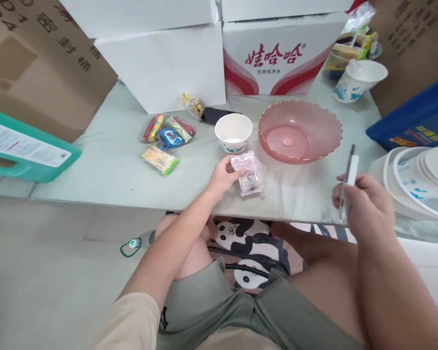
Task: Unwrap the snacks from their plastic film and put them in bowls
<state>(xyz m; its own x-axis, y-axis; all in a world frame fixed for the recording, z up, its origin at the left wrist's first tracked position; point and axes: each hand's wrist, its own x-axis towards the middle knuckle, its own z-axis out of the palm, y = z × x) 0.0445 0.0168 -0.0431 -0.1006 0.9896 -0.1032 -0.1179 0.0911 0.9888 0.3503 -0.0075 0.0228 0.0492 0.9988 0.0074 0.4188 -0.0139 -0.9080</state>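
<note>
My left hand (222, 179) is closed on the edge of a clear plastic packet (249, 176) with pale pink, shiny contents, low over the table's front part. Just beyond the packet stands a white paper cup (233, 133) with a blue print at its base. To its right sits a pink scalloped bowl (295, 133) with a gold rim, with nothing in it. Out to the right, my right hand (367, 199) grips a slim white-and-dark tool (351, 170), tilted upward and slightly blurred; its exact kind is unclear.
Several wrapped snacks (171, 131) lie at the left, with a yellow wrapper (192, 104) and dark phone-like slab (217, 115) behind. White cartons (270, 58) line the back. A teal jug (29, 146), blue container (416, 116), tilted cup (359, 80) and stacked tubs (387, 180) flank the table.
</note>
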